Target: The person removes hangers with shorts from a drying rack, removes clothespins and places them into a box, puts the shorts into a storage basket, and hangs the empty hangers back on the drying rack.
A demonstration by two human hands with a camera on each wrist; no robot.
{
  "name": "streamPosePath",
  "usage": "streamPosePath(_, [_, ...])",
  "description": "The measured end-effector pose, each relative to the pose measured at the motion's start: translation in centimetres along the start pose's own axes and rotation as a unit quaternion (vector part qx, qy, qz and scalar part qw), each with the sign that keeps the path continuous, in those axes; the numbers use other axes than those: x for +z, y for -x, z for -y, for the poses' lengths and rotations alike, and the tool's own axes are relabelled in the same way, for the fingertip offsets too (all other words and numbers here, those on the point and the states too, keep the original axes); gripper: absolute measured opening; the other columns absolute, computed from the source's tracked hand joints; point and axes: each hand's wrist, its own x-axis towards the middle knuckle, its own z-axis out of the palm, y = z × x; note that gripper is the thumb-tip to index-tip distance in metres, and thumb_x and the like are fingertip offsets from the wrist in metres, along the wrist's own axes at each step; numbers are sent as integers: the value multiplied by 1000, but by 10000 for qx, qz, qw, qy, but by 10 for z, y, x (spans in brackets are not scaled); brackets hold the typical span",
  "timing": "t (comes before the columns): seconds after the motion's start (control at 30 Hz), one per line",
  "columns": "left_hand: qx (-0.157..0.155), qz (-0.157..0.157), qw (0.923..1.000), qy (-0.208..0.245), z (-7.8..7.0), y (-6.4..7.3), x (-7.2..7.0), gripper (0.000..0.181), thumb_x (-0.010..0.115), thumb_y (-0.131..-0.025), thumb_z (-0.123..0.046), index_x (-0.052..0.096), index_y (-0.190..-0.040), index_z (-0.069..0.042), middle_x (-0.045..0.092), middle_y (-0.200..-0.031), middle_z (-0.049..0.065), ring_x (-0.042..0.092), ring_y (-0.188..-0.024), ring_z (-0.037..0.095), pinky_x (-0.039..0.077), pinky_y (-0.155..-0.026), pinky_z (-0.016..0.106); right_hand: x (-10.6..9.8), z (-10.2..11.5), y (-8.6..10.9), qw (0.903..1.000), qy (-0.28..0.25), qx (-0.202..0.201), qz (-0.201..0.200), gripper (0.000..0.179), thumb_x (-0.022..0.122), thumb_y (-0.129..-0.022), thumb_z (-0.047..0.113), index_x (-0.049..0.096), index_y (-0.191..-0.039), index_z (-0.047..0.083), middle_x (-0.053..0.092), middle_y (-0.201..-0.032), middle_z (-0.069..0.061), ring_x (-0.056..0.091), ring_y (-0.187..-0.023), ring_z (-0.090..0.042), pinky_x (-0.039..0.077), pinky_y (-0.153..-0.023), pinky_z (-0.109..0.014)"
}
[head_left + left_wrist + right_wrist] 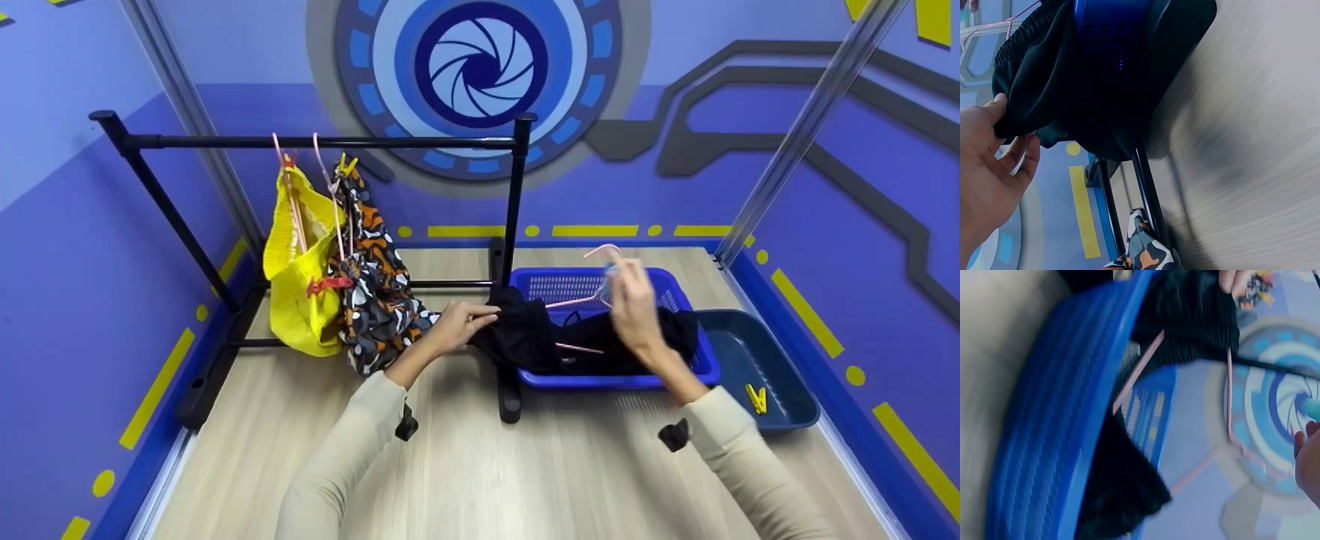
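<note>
My left hand (465,328) pinches the edge of a black garment (521,330) between thumb and fingers. Gathered elastic shows along that garment's waistband (1024,36) in the left wrist view. A pink clothes hanger (574,301) reaches into the waistband, its hook standing up. My right hand (636,304), blurred, is raised above the blue basket and overlaps the hanger's neck just below the hook. At its fingertips it holds a small teal clothespin (1312,408), partly cut off by the right wrist view's edge. The rest of the garment lies heaped in the basket (619,381).
A black rack (330,142) stands at left; a yellow garment (300,300) and a patterned garment (375,292) hang from it on pink hangers with red and yellow clothespins. Right of the basket, a dark tray (739,349) holds a yellow clothespin (757,399). Walls enclose the table.
</note>
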Motion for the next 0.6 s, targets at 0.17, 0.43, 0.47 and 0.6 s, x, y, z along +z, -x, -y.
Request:
streamPosePath(0.17, [80,15,10000,-31,0,0,0,27,64,-100,-13,74,-120,2,73,-119,19,71,-113,32,55,-99,47,-32,-27,-12,9953,485,635,-547,39,42,-107,1,51,-144,-6,54,-105,-27,44,-90,-11,39,-83,-24])
streamPosePath(0.43, [-40,13,10000,29,0,0,0,28,65,-100,-16,74,-121,0,73,-121,18,71,-114,32,55,-101,45,-87,-82,-27,9702,1048,2122,-525,46,45,-103,-5,42,-148,-11,49,-128,-39,54,-113,-46,45,-104,-53])
streamPosePath(0.47, [-56,24,10000,26,1,0,0,28,64,-100,-16,74,-121,0,73,-121,18,71,-115,31,54,-102,45,-94,-88,-26,9662,1111,2271,-509,46,47,-102,-5,43,-147,-13,49,-130,-40,53,-117,-50,42,-108,-57])
streamPosePath(0.6, [-126,-5,9999,62,2,1,0,28,64,-100,-17,74,-121,-1,73,-121,17,71,-115,31,54,-102,46,-117,-112,-12,9491,1425,2797,-275,42,51,-100,-4,48,-139,-19,55,-129,-43,52,-123,-55,37,-113,-61])
